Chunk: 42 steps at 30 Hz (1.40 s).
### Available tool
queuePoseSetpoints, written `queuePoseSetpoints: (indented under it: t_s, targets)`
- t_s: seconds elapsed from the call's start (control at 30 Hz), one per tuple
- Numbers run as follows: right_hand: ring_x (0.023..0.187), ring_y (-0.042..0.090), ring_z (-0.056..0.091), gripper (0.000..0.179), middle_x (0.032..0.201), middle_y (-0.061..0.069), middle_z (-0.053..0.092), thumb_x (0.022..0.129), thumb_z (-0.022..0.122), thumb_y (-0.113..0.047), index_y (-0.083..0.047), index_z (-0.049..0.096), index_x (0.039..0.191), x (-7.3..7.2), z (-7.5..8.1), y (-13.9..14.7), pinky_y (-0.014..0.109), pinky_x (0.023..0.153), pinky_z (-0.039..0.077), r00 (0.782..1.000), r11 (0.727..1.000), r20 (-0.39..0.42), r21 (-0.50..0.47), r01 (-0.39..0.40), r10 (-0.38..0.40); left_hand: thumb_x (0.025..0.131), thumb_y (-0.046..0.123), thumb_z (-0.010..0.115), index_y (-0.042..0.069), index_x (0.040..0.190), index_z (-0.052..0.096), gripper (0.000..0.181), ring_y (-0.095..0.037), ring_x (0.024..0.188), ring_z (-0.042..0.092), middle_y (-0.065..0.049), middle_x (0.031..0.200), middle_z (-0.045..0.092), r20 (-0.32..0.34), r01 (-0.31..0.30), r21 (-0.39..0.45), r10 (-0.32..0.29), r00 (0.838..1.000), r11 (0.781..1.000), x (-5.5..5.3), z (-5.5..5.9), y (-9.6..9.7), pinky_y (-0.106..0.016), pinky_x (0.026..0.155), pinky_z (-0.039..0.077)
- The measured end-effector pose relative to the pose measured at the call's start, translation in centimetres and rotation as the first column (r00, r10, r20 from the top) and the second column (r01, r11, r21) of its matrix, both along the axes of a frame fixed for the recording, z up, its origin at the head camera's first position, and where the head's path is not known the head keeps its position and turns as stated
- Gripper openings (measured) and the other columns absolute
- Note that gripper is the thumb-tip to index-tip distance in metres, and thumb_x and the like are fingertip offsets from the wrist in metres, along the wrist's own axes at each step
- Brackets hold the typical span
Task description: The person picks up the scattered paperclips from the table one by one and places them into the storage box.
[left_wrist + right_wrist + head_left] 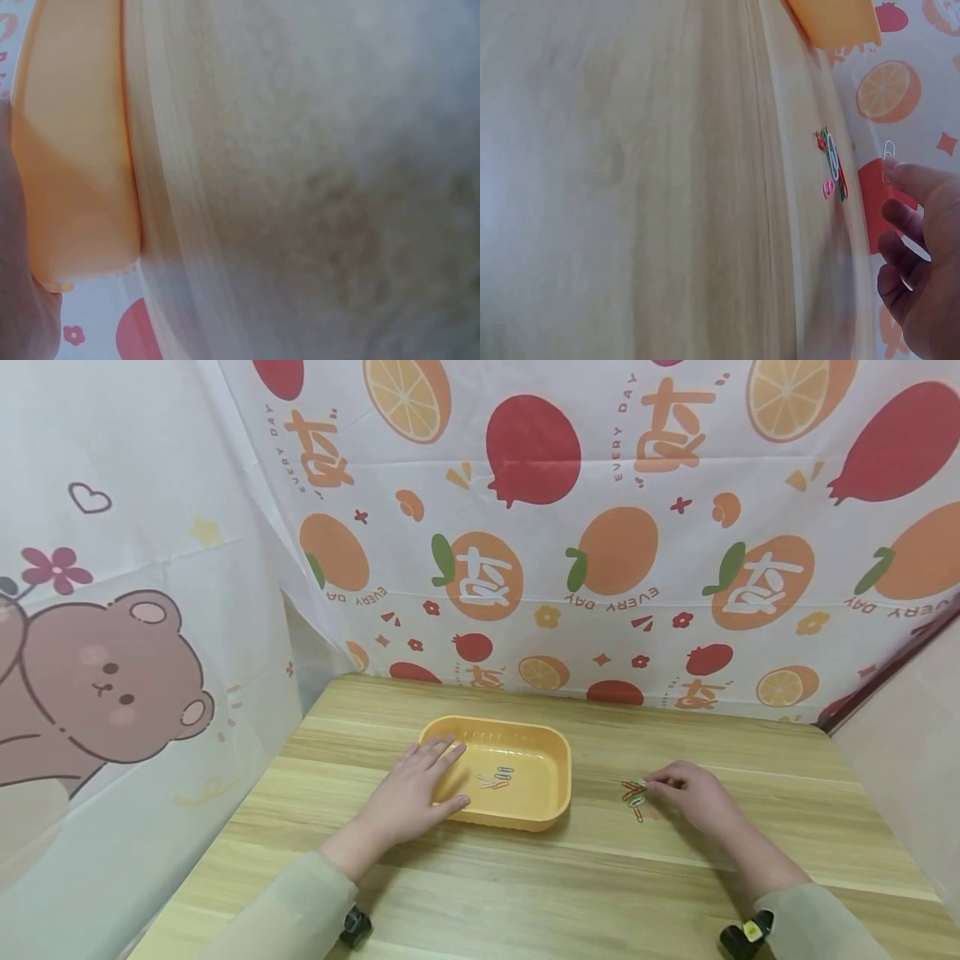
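Note:
A yellow plastic tray (517, 817) sits on the wooden table. My left hand (405, 793) rests over its left end, fingers spread across the rim and thumb at the near edge. Several small paper clips (504, 773) lie on the tray floor. To the right of the tray, my right hand (697, 797) pinches a white paper clip (889, 148) between thumb and index finger, seen best in the right wrist view. Beside those fingertips is a loose pile of red, green, white and pink paper clips (637, 802) on the table.
A white cloth (540, 577) printed with fruit hangs behind the table's far edge (675, 710). Another cloth with a bear (120, 677) hangs at the left, and a pale panel (915, 727) stands on the right. Each wrist wears a small black camera (356, 927).

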State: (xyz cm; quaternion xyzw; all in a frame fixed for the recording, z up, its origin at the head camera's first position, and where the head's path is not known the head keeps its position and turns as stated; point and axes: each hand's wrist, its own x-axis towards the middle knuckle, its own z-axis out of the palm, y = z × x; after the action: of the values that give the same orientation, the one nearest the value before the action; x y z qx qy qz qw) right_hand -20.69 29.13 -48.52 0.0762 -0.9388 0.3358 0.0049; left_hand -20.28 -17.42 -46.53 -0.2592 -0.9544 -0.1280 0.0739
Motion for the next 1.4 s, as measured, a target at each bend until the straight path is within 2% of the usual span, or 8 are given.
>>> queuePoseSetpoints:
  t_s: [0.2,0.37,0.63,0.9,1.1,1.3,1.4]
  targets:
    - [0.082,0.016,0.055,0.018,0.097,-0.005,0.065,0.095,0.068,-0.035,-0.022,0.077,0.102,-0.5,0.6,-0.9,0.031,0.068,0.047,1.0,1.0,-0.005,-0.01,0.01,-0.01,0.092,0.067,0.051,0.022,0.157,0.031,0.082,-0.028,0.149,0.023,-0.004,0.162,0.028,-0.005,-0.004,-0.008,0.004,1.0,1.0,-0.2,0.1,0.1,-0.047,0.123,0.013]
    - [0.081,0.014,0.055,0.021,0.095,-0.006,0.065,0.094,0.068,-0.037,-0.021,0.078,0.102,-0.9,1.0,-2.1,0.027,0.064,0.047,0.999,0.999,-0.044,-0.036,0.005,-0.006,0.092,0.067,0.051,0.022,0.157,0.03,0.082,-0.027,0.15,0.021,-0.003,0.162,0.027,0.009,-0.005,-0.015,0.005,1.0,1.0,-0.2,0.1,0.1,-0.046,0.123,0.012]
    - [0.08,0.015,0.055,0.023,0.092,-0.004,0.066,0.093,0.07,-0.033,-0.014,0.078,0.103,-1.4,2.1,-4.3,0.026,0.063,0.048,0.997,0.996,-0.079,-0.094,-0.003,-0.005,0.092,0.074,0.042,0.023,0.158,0.027,0.085,-0.026,0.15,0.018,-0.002,0.163,0.025,0.025,-0.009,-0.033,0.01,1.0,0.999,-0.3,0.2,0.0,-0.045,0.123,0.01]
    - [0.083,0.019,0.055,0.022,0.094,-0.002,0.065,0.094,0.069,-0.036,-0.018,0.078,0.103,-1.6,3.0,-6.7,0.028,0.064,0.049,0.998,0.984,-0.064,-0.177,-0.011,-0.001,0.092,0.061,0.057,0.021,0.157,0.03,0.081,-0.028,0.149,0.021,-0.004,0.162,0.028,0.009,-0.005,-0.005,0.005,1.0,1.0,-0.2,0.1,0.1,-0.046,0.123,0.012]
    - [0.083,0.019,0.055,0.02,0.095,-0.002,0.066,0.093,0.071,-0.036,-0.019,0.078,0.101,-2.1,3.5,-8.4,0.029,0.063,0.05,0.998,0.968,-0.065,-0.25,-0.001,-0.015,0.091,0.06,0.06,0.02,0.157,0.032,0.081,-0.031,0.148,0.024,-0.007,0.161,0.03,-0.013,0.002,0.006,-0.002,1.0,1.0,-0.3,0.1,0.1,-0.049,0.122,0.014]
    - [0.081,0.018,0.056,0.017,0.092,-0.003,0.068,0.091,0.073,-0.031,-0.017,0.079,0.099,-2.5,4.3,-10.3,0.026,0.062,0.049,0.994,0.966,-0.111,-0.254,-0.041,0.014,0.091,0.06,0.06,0.02,0.157,0.033,0.081,-0.03,0.148,0.024,-0.006,0.161,0.03,-0.011,0.005,0.008,-0.005,1.0,1.0,-0.2,0.2,0.1,-0.05,0.122,0.015]
    - [0.08,0.017,0.055,0.016,0.089,-0.003,0.066,0.091,0.073,-0.031,-0.018,0.079,0.099,-2.6,4.7,-11.3,0.026,0.061,0.048,0.994,0.962,-0.107,-0.265,-0.06,0.033,0.092,0.059,0.061,0.02,0.156,0.033,0.08,-0.031,0.148,0.024,-0.006,0.161,0.03,-0.011,0.006,0.01,-0.006,1.0,1.0,-0.1,0.2,0.1,-0.05,0.122,0.015]
